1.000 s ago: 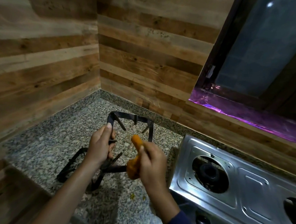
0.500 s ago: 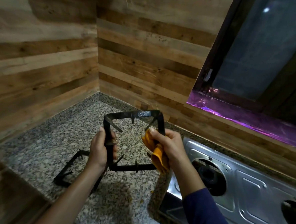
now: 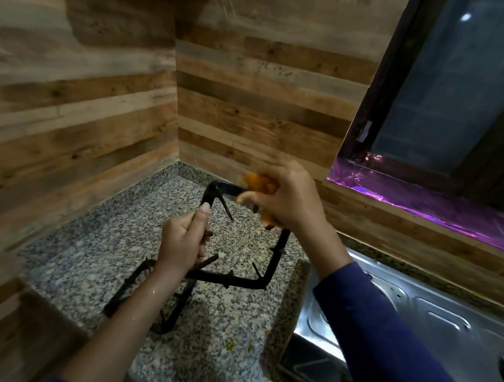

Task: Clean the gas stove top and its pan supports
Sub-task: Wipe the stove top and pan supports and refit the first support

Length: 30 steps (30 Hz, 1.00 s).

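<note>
Currently a black pan support point(image 3: 239, 281) is held on edge above the granite counter point(image 3: 88, 240). Its left bar is gripped by the curled fingers of the left hand point(image 3: 182, 242). An orange cloth point(image 3: 260, 182) is bunched in the closed right hand point(image 3: 288, 199) and pressed against the far top bar. A second pan support point(image 3: 178, 307) is seen lying flat on the counter under the left wrist, with the steel stove top point(image 3: 432, 317) at the right.

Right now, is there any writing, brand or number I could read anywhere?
None readable. The stove top and the pan support show no marks; a small pale patch on the window frame is too blurred to tell.
</note>
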Available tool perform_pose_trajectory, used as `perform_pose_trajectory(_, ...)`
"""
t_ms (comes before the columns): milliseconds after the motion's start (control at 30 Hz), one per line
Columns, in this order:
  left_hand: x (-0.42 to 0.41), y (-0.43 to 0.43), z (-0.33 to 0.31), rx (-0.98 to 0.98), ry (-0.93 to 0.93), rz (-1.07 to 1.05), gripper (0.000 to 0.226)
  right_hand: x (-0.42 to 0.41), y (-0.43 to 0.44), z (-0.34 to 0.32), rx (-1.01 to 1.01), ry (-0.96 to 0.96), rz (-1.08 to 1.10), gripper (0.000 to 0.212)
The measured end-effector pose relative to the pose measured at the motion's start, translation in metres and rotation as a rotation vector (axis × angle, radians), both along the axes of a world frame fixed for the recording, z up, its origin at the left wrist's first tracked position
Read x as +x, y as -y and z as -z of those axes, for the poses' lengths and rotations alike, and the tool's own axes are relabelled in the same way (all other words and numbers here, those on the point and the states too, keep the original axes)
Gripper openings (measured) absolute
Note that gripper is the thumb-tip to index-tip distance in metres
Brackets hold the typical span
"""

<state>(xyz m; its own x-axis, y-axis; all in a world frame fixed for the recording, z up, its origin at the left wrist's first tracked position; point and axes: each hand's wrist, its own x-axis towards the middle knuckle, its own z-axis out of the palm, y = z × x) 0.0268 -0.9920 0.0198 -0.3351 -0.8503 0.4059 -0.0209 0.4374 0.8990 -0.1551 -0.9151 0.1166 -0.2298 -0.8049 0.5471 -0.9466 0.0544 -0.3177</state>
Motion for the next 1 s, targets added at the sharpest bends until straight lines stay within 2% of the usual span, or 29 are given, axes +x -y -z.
perform_pose_trajectory(67,-0.003,0.001,0.002,0.129,-0.019,-0.069,0.058,-0.005,-0.004,0.002,-0.267,0.003,0.201,0.051)
perform_pose_trajectory(133,-0.003,0.004,0.004,0.264,-0.086,-0.141,0.055,-0.005,-0.016,0.005,-0.45,0.141,0.292,0.04)
perform_pose_trajectory(233,-0.005,0.009,-0.001,0.444,-0.216,-0.215,0.051,0.028,-0.026,0.024,-0.42,0.321,0.225,0.017)
perform_pose_trajectory(267,-0.008,0.009,-0.005,0.504,-0.264,-0.23,0.049,0.047,-0.026,0.037,-0.347,0.305,0.199,0.016)
perform_pose_trajectory(333,-0.017,0.01,-0.013,0.639,-0.368,-0.247,0.047,0.083,-0.026,0.075,-0.251,0.131,0.156,0.022)
perform_pose_trajectory(433,-0.029,0.013,-0.019,0.79,-0.465,-0.245,0.048,0.114,-0.032,0.138,-0.245,-0.139,0.083,0.031)
perform_pose_trajectory(567,-0.034,0.02,-0.023,0.868,-0.486,-0.241,0.047,0.098,-0.068,0.18,-0.269,-0.165,-0.005,0.031)
perform_pose_trajectory(633,-0.036,0.022,-0.025,0.884,-0.461,-0.215,0.048,0.086,-0.085,0.174,-0.362,-0.113,0.083,0.038)
perform_pose_trajectory(733,-0.044,0.01,-0.024,0.885,-0.411,-0.121,0.05,0.068,-0.092,0.129,-0.497,-0.04,0.257,0.038)
perform_pose_trajectory(833,-0.055,-0.014,-0.022,0.907,-0.352,-0.024,0.05,0.048,-0.087,0.103,-0.427,-0.104,0.33,0.032)
perform_pose_trajectory(933,-0.066,-0.034,-0.018,0.869,-0.328,0.057,0.049,0.039,-0.108,0.128,-0.318,-0.116,0.365,0.031)
perform_pose_trajectory(1000,-0.073,-0.045,-0.013,0.801,-0.285,0.138,0.049,0.04,-0.141,0.154,-0.32,-0.08,0.421,0.031)
